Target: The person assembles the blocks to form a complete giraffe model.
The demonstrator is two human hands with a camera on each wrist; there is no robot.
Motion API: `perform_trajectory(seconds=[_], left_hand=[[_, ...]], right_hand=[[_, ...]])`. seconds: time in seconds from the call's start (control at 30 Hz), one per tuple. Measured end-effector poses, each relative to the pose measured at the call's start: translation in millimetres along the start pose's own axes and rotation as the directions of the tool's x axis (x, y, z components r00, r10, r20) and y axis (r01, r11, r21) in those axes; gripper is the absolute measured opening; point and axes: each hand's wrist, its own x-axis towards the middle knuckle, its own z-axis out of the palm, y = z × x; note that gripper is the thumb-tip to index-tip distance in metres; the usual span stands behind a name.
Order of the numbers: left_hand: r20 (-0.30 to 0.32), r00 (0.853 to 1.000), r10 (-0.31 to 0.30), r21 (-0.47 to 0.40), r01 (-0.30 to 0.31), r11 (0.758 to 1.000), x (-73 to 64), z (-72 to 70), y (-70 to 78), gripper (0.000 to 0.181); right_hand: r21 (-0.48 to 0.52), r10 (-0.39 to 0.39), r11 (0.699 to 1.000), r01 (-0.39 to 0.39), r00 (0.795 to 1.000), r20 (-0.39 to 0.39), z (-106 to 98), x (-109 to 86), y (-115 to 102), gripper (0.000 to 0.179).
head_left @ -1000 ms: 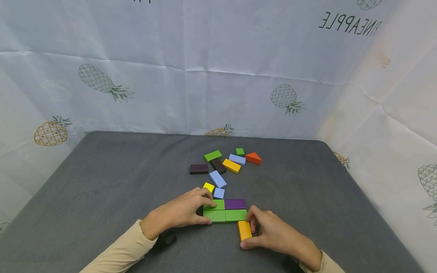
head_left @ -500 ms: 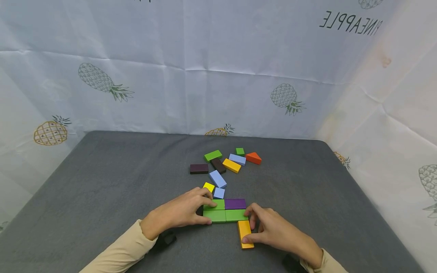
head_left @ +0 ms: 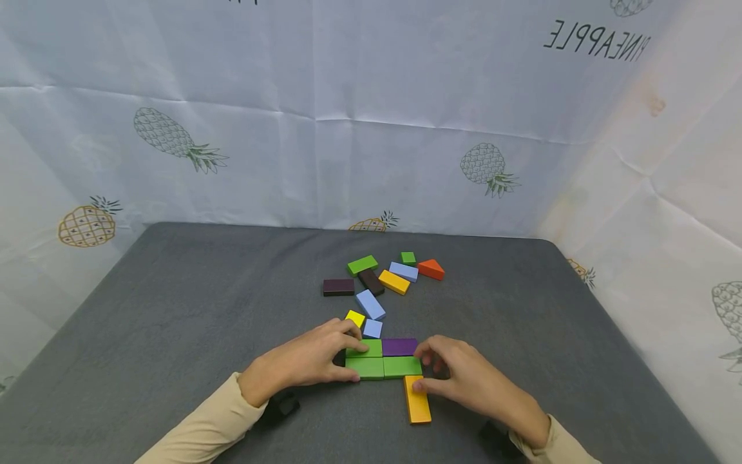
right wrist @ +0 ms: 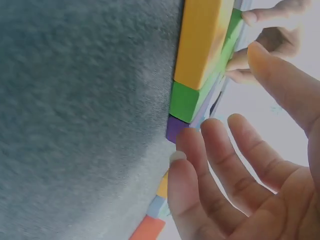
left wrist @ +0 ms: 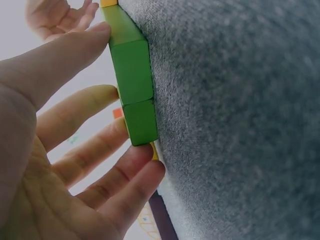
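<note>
In the head view, two green blocks form a front row, the left green block [head_left: 368,368] and the right green block [head_left: 402,367]. Behind them lie another green block [head_left: 371,345], partly hidden, and a purple block [head_left: 400,347]. My left hand [head_left: 313,356] touches the left end of this group, thumb at the front edge and fingers spread. An orange-yellow block [head_left: 418,409] extends forward from the front right corner. Over its upper end lies the thumb of my right hand [head_left: 466,374], while the other fingers are beside the right end of the purple block [right wrist: 176,127].
Behind the group lie loose blocks: a yellow one [head_left: 355,318], blue ones including a square one [head_left: 373,328], two dark brown ones, another orange-yellow one [head_left: 394,282], green ones and a red-orange triangle [head_left: 431,269]. A white pineapple-print cloth [head_left: 348,161] borders the grey table.
My right hand has let go of the orange-yellow block and moved away from me toward the purple block's right end. The orange-yellow block has barely shifted. My left hand stays put.
</note>
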Motion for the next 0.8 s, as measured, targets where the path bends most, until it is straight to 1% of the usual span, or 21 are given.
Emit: perform_trajectory(seconds=[0.2,0.33,0.5,0.8], left_hand=[[0.017,1.0,0.004,0.001,-0.005,1.0,-0.8,-1.5,-1.8,0.043],[0.031,1.0,-0.001,-0.019,0.001,1.0,-1.2,-3.3,-2.8,0.041],[0.037,0.999,0.005,-0.038,-0.003,0.999,-1.0,-3.7,-4.1,0.039],[0.036,0.999,0.028,-0.036,-0.027,0.999,-0.7,-2.7,-5.8,0.039]], right_hand=[[-0.018,-0.027,0.999,0.027,0.999,-0.026,-1.8,7.5,-1.7,0.04],[-0.023,-0.076,0.997,0.075,0.996,-0.055,-2.8,12.9,-1.5,0.035],[-0.025,-0.117,0.993,0.115,0.99,-0.083,-2.8,20.6,-2.9,0.032],[-0.04,-0.193,0.981,0.191,0.977,-0.086,-3.4,42.5,-10.0,0.031]])
